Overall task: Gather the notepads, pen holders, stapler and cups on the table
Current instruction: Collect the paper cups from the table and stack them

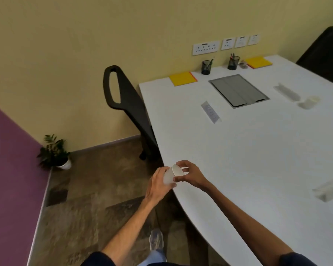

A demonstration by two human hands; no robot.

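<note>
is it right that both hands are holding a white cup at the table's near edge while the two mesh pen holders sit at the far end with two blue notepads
Not quite. The head view shows the notepads are yellow, not blue: one notepad left of the mesh pen holders and another to their right. The rest holds: left hand and right hand hold a white cup at the table's near edge.

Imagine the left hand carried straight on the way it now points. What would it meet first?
The left hand, holding a cup with the right hand, points up and right. Probably the table edge comes first, though depth is unclear; beyond that the tabletop looks bare for some way.
</note>
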